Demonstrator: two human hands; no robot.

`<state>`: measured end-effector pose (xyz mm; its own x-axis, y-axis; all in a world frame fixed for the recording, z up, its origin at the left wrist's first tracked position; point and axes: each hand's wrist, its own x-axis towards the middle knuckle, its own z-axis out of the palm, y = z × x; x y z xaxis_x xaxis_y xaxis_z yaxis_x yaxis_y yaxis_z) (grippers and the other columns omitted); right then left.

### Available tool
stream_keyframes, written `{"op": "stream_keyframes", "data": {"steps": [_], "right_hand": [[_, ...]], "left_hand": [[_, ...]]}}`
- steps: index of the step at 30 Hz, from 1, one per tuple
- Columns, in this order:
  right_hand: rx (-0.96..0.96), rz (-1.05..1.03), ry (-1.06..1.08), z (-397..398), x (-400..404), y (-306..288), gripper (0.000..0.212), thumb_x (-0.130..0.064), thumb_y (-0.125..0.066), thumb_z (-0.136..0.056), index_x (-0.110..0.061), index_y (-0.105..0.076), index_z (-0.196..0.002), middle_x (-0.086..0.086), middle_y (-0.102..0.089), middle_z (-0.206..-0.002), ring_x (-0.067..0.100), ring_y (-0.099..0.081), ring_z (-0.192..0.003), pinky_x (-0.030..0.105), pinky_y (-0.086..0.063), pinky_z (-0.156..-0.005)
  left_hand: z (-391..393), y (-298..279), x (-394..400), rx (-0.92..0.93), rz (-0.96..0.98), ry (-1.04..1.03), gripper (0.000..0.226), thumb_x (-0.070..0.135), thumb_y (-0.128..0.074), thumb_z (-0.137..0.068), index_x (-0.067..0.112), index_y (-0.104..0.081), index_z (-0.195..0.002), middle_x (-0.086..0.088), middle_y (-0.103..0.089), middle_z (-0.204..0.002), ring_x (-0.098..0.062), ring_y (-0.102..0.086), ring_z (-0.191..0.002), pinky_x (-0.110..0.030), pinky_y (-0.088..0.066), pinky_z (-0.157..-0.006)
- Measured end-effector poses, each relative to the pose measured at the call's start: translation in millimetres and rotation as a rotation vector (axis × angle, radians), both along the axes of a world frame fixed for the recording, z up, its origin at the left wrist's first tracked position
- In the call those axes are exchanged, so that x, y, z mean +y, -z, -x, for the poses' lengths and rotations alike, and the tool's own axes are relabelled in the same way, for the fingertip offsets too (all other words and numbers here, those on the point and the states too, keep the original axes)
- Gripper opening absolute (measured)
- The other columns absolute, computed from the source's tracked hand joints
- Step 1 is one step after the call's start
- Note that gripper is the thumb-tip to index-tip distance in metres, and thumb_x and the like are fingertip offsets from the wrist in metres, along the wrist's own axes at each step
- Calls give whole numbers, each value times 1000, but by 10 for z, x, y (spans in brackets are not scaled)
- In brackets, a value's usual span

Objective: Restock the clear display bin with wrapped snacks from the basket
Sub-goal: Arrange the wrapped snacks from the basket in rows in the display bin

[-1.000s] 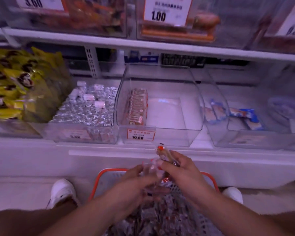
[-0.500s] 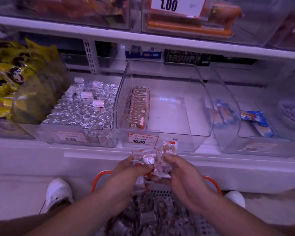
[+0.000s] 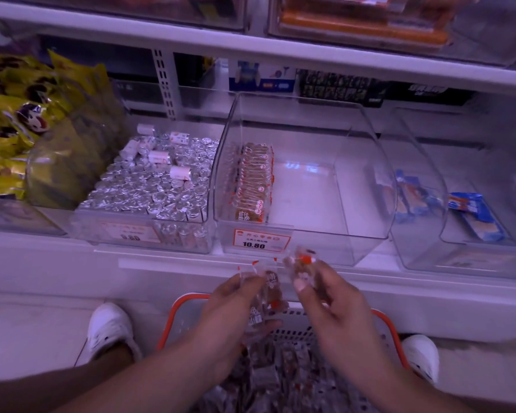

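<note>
The clear display bin (image 3: 367, 186) stands on the middle shelf with one neat row of brown wrapped snacks (image 3: 255, 183) along its left wall; most of its floor is bare. Below it, my left hand (image 3: 236, 305) grips a small stack of wrapped snacks (image 3: 268, 296). My right hand (image 3: 325, 293) pinches a separate wrapped snack (image 3: 300, 265) just under the bin's price tag. Both hands hover over the orange-rimmed basket (image 3: 385, 320), which holds several more wrapped snacks (image 3: 274, 377).
A bin of silver foil-wrapped pieces (image 3: 152, 186) sits to the left, with yellow bags (image 3: 21, 114) beyond it. A clear bin with blue packets (image 3: 471, 216) is to the right. An upper shelf (image 3: 251, 52) overhangs. White shoes (image 3: 111, 329) flank the basket.
My hands have come apart: the right one now holds its own snack, split from the stack in the left. The view has shifted closer to the shelf and bin.
</note>
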<state>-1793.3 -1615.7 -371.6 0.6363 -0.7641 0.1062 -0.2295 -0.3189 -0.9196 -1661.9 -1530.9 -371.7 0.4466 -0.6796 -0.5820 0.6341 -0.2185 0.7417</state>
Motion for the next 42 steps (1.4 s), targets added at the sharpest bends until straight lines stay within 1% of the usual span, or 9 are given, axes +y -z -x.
{"op": "stream_keyframes", "data": {"steps": [3, 9, 13, 17, 22, 26, 30, 37, 42], "right_hand": [[4, -139, -44, -54, 158, 2, 35, -16, -52, -101, -23, -59, -135, -16, -70, -120, 0, -63, -114, 16, -47, -96], [-456, -928, 89, -120, 230, -165, 24, -11, -56, -89, -2, -78, -94, 21, -75, -101, 27, -74, -92, 25, -58, -64], [-277, -834, 172, -36, 40, -174, 25, -17, -57, -93, -4, -78, -93, 18, -76, -98, 25, -72, -83, 26, -53, -65], [-198, -783, 188, -41, 14, -104, 20, -10, -58, -95, -10, -76, -102, 11, -77, -98, 22, -69, -79, 25, -49, -62], [-151, -693, 216, -89, 116, -46, 15, -14, -63, -94, -11, -73, -104, 9, -77, -93, 15, -70, -80, 24, -53, -64], [-161, -779, 164, -126, 152, -25, 19, -17, -61, -95, -8, -74, -105, 10, -77, -98, 19, -71, -88, 37, -56, -72], [-167, -788, 201, -162, 194, -16, 23, -16, -58, -96, -2, -76, -98, 18, -75, -89, 23, -67, -73, 34, -53, -57], [-214, -900, 166, -188, 245, -23, 25, -17, -57, -96, 1, -75, -100, 20, -75, -95, 24, -68, -75, 33, -52, -56], [-211, -874, 241, -184, 208, -7, 22, -16, -62, -93, 3, -74, -93, 26, -72, -88, 30, -67, -69, 35, -56, -56]], "left_hand": [[75, 7, 11, -73, 66, 109, 36, 46, -62, -90, 17, -73, -108, -6, -76, -107, -23, -71, -103, -44, -60, -82], [98, 76, 24, -74, -3, 106, 29, 34, -72, -86, 15, -72, -108, -8, -76, -105, -26, -72, -97, -41, -58, -77], [51, 67, 27, -47, -1, 79, 26, 34, -73, -85, 16, -73, -104, -6, -76, -103, -25, -75, -85, -31, -56, -64], [34, 39, 27, -53, 47, 149, 41, 42, -76, -76, 21, -73, -111, -4, -76, -109, -26, -73, -96, -40, -56, -78], [78, 11, 45, -37, 53, 125, 46, 45, -79, -65, 20, -75, -103, -10, -76, -105, -29, -72, -93, -28, -54, -62], [101, 13, 57, -24, 63, 96, 38, 42, -73, -80, 15, -74, -107, -12, -76, -105, -31, -73, -93, -34, -57, -68], [98, 19, 45, -22, -15, 111, 42, 55, -51, -95, 23, -76, -105, -10, -76, -102, -26, -71, -91, -36, -56, -69], [129, 63, 60, -121, -3, 102, 11, 23, -64, -95, 16, -73, -96, -8, -76, -89, -13, -70, -71, -27, -53, -55], [46, 42, -4, 87, -26, 99, 46, 46, -47, -97, 11, -77, -102, -16, -73, -96, -29, -64, -80, -36, -46, -71]]}}
